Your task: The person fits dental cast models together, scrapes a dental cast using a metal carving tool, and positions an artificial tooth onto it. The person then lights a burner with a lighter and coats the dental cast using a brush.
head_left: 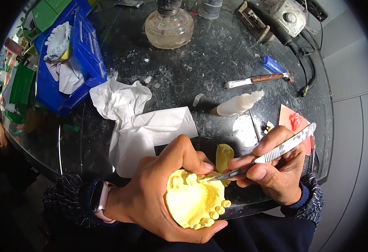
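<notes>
My left hand (pixel 156 189) is closed around a yellow plaster dental model (pixel 192 201), thumb and fingers gripping its edges near the front of the bench. A row of teeth runs along the model's rim. In my right hand (pixel 276 168) a scalpel (pixel 287 145) with a white-speckled handle is pinched between thumb and fingers. Its blade tip meets the model's upper edge, close to my left fingertips. Behind the model lies another yellow plaster piece (pixel 224 156), partly hidden by my hands.
Crumpled white tissue (pixel 163 126) lies left of centre, beside a blue bin (pixel 89 50) holding a pale dental cast (pixel 58 41). Farther back stand a glass burner (pixel 169 29), a wood-handled knife (pixel 257 80), a white squeeze bottle (pixel 238 103) and a corded handpiece (pixel 276 29). Pink wax (pixel 291 119) sits right.
</notes>
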Tool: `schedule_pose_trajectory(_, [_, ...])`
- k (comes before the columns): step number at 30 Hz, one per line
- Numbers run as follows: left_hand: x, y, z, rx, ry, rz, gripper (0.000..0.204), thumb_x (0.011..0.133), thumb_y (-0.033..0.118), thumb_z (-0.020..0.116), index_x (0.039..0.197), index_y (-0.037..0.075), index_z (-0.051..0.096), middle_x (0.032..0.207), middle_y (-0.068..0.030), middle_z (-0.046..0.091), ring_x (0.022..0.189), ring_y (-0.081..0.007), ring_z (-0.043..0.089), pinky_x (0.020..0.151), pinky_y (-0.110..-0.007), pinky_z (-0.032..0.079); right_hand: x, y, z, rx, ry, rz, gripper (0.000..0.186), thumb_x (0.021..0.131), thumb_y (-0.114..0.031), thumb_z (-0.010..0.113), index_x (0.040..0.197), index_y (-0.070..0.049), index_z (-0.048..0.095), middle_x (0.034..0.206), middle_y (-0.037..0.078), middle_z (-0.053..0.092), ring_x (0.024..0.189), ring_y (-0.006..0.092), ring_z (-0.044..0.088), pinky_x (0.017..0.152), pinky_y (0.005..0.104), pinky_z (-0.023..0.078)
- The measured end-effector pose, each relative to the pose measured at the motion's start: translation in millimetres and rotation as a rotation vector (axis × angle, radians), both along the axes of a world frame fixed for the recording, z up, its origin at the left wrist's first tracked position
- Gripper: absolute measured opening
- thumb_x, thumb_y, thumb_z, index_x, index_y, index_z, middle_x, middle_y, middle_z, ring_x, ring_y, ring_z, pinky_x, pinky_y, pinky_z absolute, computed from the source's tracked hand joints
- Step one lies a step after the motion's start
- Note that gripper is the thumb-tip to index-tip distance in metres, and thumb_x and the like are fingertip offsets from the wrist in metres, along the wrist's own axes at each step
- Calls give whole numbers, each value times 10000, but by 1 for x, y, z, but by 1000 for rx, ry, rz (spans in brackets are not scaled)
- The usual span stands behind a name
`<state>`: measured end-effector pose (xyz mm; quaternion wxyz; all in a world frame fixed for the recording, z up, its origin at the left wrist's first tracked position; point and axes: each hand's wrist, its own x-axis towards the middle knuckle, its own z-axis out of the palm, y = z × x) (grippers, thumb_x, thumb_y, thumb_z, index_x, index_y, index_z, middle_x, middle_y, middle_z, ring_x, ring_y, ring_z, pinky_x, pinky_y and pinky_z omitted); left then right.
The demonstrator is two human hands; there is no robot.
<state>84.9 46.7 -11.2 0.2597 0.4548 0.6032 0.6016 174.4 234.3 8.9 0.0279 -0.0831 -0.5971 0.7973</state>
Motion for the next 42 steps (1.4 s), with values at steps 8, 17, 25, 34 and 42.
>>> schedule_pose_trajectory(8, [3, 1, -4, 44, 17, 34, 749, 500, 160, 901, 958, -19, 336, 884, -133, 479, 721, -185, 608, 603, -276, 506, 3, 3, -1, 36, 58, 46, 167, 792, 70, 683, 912, 59, 567, 828, 191, 676, 891, 245, 681, 789, 313, 564])
schedule_pose_trajectory(17, [2, 2, -4, 56, 22, 35, 727, 499, 172, 889, 943, -22, 347, 854, -129, 482, 674, -168, 592, 594, -266, 502, -2, 0, 5, 181, 129, 91, 242, 840, -94, 684, 896, -52, 452, 785, 269, 660, 810, 347, 687, 717, 400, 593])
schedule_pose_trajectory(25, [4, 1, -1, 50, 26, 40, 698, 490, 148, 869, 919, -24, 347, 842, -114, 475, 676, -178, 594, 600, -290, 505, 4, -1, 7, -18, 134, 62, 80, 834, 38, 644, 882, 58, 583, 885, 261, 669, 908, 324, 675, 821, 393, 554])
schedule_pose_trajectory(34, [5, -1, -2, 16, 26, 20, 624, 506, 119, 844, 875, -49, 370, 798, -114, 470, 622, -195, 596, 598, -319, 503, -2, 7, 5, 279, 210, 229, 181, 849, -28, 643, 898, -13, 469, 794, 304, 649, 805, 381, 680, 732, 441, 582])
schedule_pose_trajectory(42, [7, 0, -6, 8, 42, -10, 593, 519, 116, 846, 879, -37, 401, 780, -113, 534, 653, -192, 615, 592, -300, 527, 5, 9, 3, 167, 122, 191, 137, 799, 26, 699, 903, 38, 611, 858, 145, 688, 803, 190, 692, 732, 273, 552])
